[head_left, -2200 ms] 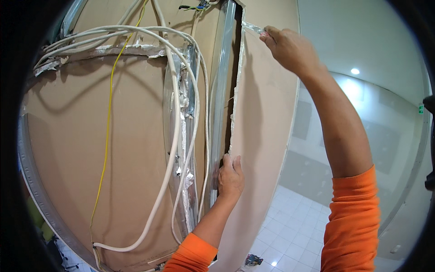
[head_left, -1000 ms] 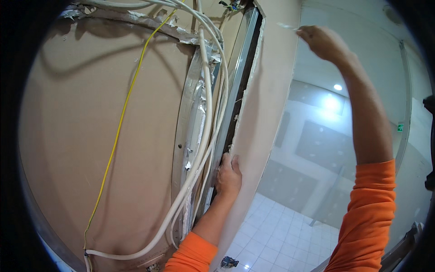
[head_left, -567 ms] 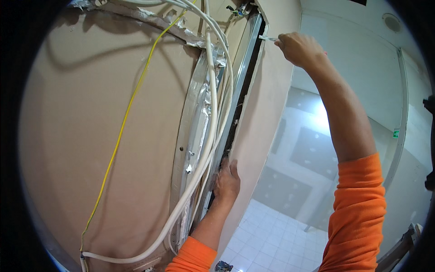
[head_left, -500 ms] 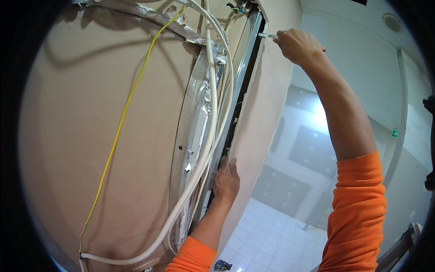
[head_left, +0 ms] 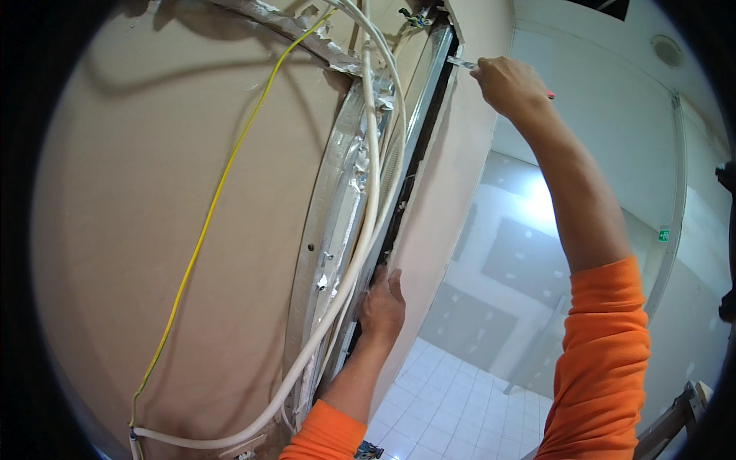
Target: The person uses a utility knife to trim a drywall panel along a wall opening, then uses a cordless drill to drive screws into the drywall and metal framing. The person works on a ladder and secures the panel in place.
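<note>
Up high, my right hand point(head_left: 510, 86) is closed around a hand tool with a flat metal blade point(head_left: 461, 62) and a red handle end point(head_left: 550, 95). The blade's tip meets the upper cut edge of a beige plasterboard panel point(head_left: 438, 165), beside a dark narrow gap point(head_left: 432, 123). Lower down, my left hand point(head_left: 383, 308) grips that same board edge, its thumb on the board side and its fingers partly hidden in the gap. A shiny metal stud point(head_left: 418, 96) runs along the gap's left side.
Thick white cables point(head_left: 373, 153) hang in front of the torn wall opening. A yellow cable point(head_left: 217, 195) slants across the beige wall point(head_left: 169, 192) at left. White floor tiles point(head_left: 437, 391) and a patched grey wall point(head_left: 498, 261) lie beyond. A ladder-like frame point(head_left: 675, 418) stands lower right.
The view has shifted a little, so the upper wall and cables sit further right. My right hand appears slightly lower and further right, the blade still at the board edge. My left hand keeps its place.
</note>
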`<state>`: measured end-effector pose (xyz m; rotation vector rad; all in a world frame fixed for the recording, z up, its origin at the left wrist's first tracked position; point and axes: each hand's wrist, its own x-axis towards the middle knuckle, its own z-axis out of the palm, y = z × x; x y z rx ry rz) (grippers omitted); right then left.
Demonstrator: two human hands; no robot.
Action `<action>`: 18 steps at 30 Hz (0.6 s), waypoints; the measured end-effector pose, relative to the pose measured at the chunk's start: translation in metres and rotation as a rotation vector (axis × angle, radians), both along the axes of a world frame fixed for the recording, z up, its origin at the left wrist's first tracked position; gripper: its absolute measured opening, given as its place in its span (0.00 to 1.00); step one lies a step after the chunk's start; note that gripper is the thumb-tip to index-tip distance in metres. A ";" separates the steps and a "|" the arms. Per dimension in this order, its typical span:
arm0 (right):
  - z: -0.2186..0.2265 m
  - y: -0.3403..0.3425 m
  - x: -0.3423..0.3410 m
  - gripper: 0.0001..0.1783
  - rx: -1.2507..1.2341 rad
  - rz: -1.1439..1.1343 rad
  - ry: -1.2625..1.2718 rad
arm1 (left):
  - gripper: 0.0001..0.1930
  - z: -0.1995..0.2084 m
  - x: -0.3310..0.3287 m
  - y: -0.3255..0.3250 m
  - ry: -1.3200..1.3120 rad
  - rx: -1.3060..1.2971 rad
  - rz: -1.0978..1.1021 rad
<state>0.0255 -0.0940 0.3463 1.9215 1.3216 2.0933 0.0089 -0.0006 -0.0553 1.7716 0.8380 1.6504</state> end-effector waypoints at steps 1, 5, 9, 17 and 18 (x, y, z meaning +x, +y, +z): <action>-0.001 -0.002 -0.001 0.20 0.015 -0.007 0.014 | 0.21 0.001 -0.001 0.000 -0.011 0.007 0.015; -0.006 0.000 -0.003 0.19 0.068 -0.009 -0.047 | 0.20 0.002 -0.004 -0.002 -0.034 0.024 -0.049; -0.001 0.012 -0.005 0.19 0.093 -0.008 -0.010 | 0.20 0.003 -0.006 -0.001 0.032 -0.024 -0.089; 0.002 -0.004 -0.004 0.19 0.128 0.034 0.021 | 0.19 -0.002 0.000 0.002 -0.072 0.092 -0.021; 0.002 -0.005 -0.006 0.18 0.113 0.010 0.025 | 0.19 -0.002 -0.001 0.001 -0.094 0.112 -0.016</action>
